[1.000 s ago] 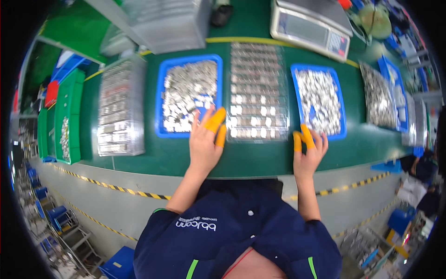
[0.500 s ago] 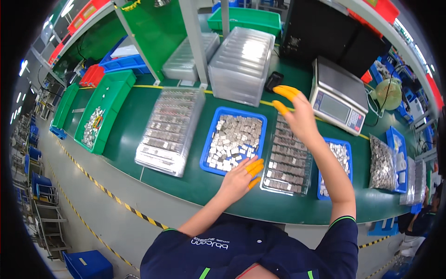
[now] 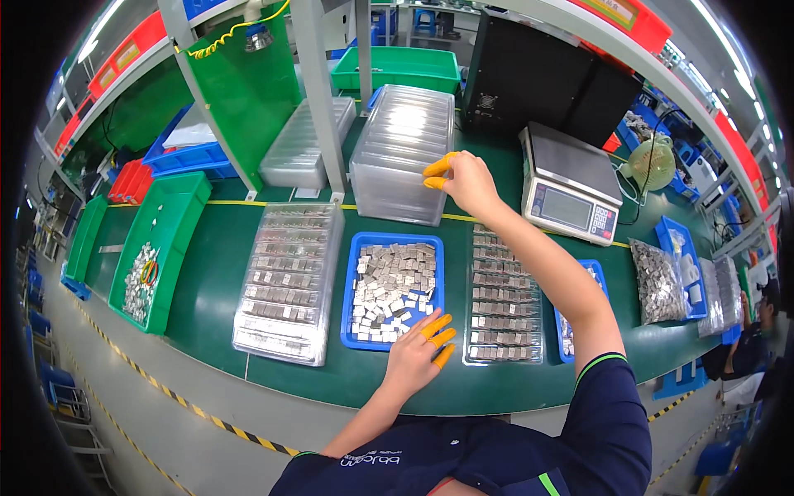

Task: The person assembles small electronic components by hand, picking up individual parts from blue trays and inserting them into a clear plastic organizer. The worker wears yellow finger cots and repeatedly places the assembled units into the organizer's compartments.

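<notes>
My right hand [image 3: 463,183], with yellow finger cots, is at the right edge of a tall stack of clear plastic trays [image 3: 395,157]. Its thumb and fingers are slightly apart with nothing visible between them; whether they touch the stack I cannot tell. My left hand [image 3: 418,354], also in yellow finger cots, lies with fingers spread by the lower right corner of a blue tray [image 3: 346,310]. Small grey and white metal-looking blocks [image 3: 393,281] fill that tray. Right of it lies a clear tray with rows of similar blocks [image 3: 503,310], partly under my right forearm.
A filled clear tray stack [image 3: 285,285] and a green bin [image 3: 178,248] stand to the left. A digital scale [image 3: 571,186], another blue tray [image 3: 567,341] and a bag of small parts [image 3: 657,285] are on the right. Metal posts [image 3: 322,107] rise behind.
My right hand has moved left, from above the rows of blocks to the clear tray stack, its fingers drawing closer together. The left hand stays by the blue tray. The view has shifted.
</notes>
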A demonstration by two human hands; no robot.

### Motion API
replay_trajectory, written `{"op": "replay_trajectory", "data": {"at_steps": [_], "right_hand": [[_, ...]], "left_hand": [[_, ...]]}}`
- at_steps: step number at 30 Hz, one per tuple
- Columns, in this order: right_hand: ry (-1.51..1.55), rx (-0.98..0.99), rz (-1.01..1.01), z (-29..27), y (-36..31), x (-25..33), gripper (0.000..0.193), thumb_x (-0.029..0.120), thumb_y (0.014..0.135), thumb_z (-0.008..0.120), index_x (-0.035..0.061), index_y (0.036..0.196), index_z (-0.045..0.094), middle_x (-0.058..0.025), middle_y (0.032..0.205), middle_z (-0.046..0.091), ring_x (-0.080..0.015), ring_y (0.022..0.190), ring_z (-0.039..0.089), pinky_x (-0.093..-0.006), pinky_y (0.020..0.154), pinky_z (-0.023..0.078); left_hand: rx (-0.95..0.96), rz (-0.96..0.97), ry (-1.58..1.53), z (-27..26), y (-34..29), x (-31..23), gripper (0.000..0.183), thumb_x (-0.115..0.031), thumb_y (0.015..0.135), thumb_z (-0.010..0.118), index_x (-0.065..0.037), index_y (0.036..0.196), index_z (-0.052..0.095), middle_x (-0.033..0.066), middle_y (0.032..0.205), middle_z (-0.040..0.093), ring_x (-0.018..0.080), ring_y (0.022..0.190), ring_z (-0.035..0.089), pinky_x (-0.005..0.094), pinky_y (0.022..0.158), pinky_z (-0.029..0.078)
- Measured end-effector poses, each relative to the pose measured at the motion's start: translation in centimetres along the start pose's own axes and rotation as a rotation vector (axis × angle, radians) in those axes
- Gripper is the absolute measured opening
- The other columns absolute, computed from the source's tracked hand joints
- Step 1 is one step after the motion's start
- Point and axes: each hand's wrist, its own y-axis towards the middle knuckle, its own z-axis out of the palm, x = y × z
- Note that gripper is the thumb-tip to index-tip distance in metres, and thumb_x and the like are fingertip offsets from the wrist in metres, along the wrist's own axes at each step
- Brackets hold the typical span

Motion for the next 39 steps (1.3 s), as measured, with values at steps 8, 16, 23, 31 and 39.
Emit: {"op": "replay_trajectory", "data": {"at_steps": [8,16,23,31,39], "right_hand": [[0.061,0.305,0.089,-0.8,3.8,-1.8,0.020,0.012,0.067,0.072,0.0107,0.086,0.073,-0.0147,0.080,0.067,-0.0286,0.075,0.065,-0.0347,0.071,0.051],[-0.018,0.336,0.076,-1.5,4.2,-0.4,0.016,0.011,0.068,0.066,0.0063,0.083,0.072,-0.0170,0.079,0.067,-0.0304,0.075,0.064,-0.0353,0.073,0.048],[-0.320,-0.194,-0.263,-2.1,1.4,1.3,0.012,0.004,0.063,0.059,0.0016,0.073,0.065,-0.0139,0.075,0.061,-0.0281,0.082,0.055,-0.0385,0.076,0.038],[-0.176,-0.840,-0.298,-8.6,-3.4,0.4,0.011,-0.004,0.077,0.055,-0.0004,0.087,0.056,-0.0129,0.086,0.052,-0.0302,0.084,0.049,-0.0365,0.079,0.041],[0.524,-0.907,-0.099,-15.7,-13.3,0.7,0.011,0.010,0.096,0.045,0.0015,0.099,0.052,-0.0039,0.088,0.055,-0.0100,0.079,0.052,-0.0219,0.075,0.041]], "left_hand": [[-0.029,-0.021,-0.035,-0.1,-0.2,0.1,0.012,-0.008,0.071,0.070,-0.008,0.083,0.069,0.0054,0.110,0.063,0.0217,0.114,0.054,0.0323,0.073,0.051],[-0.042,-0.036,-0.074,-0.4,0.0,-0.2,0.016,-0.005,0.067,0.072,-0.009,0.083,0.069,0.0047,0.107,0.064,0.0258,0.110,0.056,0.0327,0.083,0.050],[-0.085,-0.009,-0.085,-0.3,-0.1,-0.2,0.019,-0.004,0.068,0.072,-0.008,0.087,0.069,0.0055,0.107,0.064,0.0261,0.108,0.057,0.0336,0.084,0.049],[-0.312,-0.041,-0.051,-0.7,0.1,-0.3,0.039,-0.003,0.072,0.071,-0.003,0.109,0.060,0.0126,0.113,0.060,0.0297,0.106,0.056,0.0371,0.092,0.043],[-0.689,0.023,-0.025,-3.6,2.6,-2.0,0.097,-0.017,0.070,0.078,0.001,0.141,0.014,0.0189,0.145,0.020,0.0318,0.134,0.023,0.0469,0.106,0.024]]}}
